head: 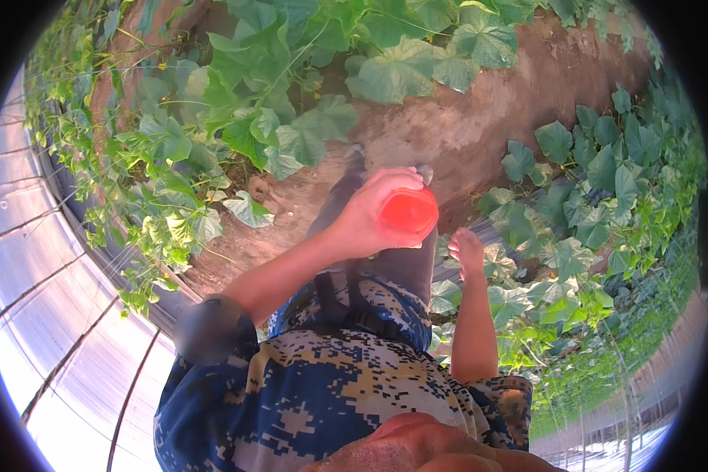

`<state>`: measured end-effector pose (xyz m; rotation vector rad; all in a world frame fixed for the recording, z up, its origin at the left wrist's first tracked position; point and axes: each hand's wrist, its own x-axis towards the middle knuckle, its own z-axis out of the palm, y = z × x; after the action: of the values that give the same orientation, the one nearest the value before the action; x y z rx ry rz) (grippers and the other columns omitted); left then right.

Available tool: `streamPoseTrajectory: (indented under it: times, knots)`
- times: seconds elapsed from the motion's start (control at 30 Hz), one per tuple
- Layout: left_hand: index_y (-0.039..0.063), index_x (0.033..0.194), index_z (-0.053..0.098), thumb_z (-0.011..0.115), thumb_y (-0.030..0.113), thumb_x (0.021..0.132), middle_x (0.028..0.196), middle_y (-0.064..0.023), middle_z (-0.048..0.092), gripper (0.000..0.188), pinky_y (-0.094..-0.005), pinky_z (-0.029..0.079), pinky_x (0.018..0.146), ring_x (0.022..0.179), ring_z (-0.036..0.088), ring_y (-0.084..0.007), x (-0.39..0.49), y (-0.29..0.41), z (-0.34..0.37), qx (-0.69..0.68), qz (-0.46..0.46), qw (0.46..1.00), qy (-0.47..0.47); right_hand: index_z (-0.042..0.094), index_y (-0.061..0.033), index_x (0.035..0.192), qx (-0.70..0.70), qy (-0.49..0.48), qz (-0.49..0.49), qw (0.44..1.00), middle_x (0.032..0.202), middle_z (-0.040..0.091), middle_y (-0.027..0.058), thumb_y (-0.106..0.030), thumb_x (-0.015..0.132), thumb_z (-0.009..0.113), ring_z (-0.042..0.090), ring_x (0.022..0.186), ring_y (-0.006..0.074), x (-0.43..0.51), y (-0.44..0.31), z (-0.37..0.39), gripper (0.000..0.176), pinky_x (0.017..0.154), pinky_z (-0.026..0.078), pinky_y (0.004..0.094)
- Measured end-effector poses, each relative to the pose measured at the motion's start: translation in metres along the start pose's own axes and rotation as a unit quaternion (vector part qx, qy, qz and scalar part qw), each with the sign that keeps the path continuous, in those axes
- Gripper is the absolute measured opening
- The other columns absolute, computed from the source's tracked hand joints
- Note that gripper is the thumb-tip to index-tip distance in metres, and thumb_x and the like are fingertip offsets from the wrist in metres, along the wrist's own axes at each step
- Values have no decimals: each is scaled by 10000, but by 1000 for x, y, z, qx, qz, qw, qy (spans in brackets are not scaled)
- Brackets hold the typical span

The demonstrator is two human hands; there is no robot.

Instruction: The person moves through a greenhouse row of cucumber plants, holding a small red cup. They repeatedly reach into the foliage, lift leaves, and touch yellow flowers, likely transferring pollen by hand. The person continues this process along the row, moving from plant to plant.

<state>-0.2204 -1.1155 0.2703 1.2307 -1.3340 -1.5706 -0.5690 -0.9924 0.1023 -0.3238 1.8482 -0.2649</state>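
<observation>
In front of my waist, my left hand (pixel 373 217) grips a red plastic cup-like container (pixel 410 210), with the fingers and thumb wrapped around its side. The container's smooth end faces up towards me, and whether it holds anything cannot be made out. My right hand (pixel 467 251) hangs lower at my right side, its fingers curled in, and nothing shows in it. Broad green leaves (pixel 498 259) of vine plants, cucumber-like, are just beside that hand. Below the container are my dark trousers (pixel 336 215) and shoes.
I stand on a bare soil path (pixel 448 127) between plant rows. Large-leaved vines (pixel 389 65) reach over the path ahead, and more vines (pixel 171 141) grow on the left. Translucent greenhouse sheeting (pixel 47 277) with dark ribs curves along the left. Thin strings hang among the plants.
</observation>
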Motion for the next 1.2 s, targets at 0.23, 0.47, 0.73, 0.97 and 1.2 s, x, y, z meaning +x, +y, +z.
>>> streamPoseTrajectory:
  times: [0.23,0.47,0.73,0.97,1.2]
  knots:
    - [108,1302,574,966,81,590,1391,-109,579,813,-423,428,1130,1390,498,-308,20,-18,26,-31,1,989,143,662,26,1267,-173,-81,-95,977,1037,744,107,-244,941,705,707,824,164,78,-105,3,426,728,551,309]
    - [111,1323,540,976,51,580,1426,-131,539,863,-433,449,1122,1394,496,-321,38,-91,67,-102,-11,941,321,656,11,1275,-390,-223,-341,826,1236,698,238,-249,948,691,679,1167,343,161,-246,106,420,978,523,406]
    - [99,1318,529,981,50,560,1427,-160,519,884,-435,481,1094,1329,530,-331,45,-234,95,-34,-116,897,426,608,12,1339,-473,-288,-569,608,1451,557,210,-254,990,623,507,1366,364,208,-279,299,439,1144,410,423]
    - [93,1346,493,995,119,590,1480,-170,484,908,-441,485,1088,1335,513,-319,62,-369,92,28,-101,887,450,414,-45,1504,-587,-231,-584,512,1590,339,279,-268,974,661,453,1408,437,299,-219,389,626,1137,437,477]
    - [93,1368,483,994,107,604,1472,-157,464,919,-424,497,1078,1332,515,-310,98,-442,88,-12,-101,865,491,348,-116,1562,-742,-156,-374,534,1623,274,260,-270,968,676,478,1389,446,390,-222,372,696,1098,479,522]
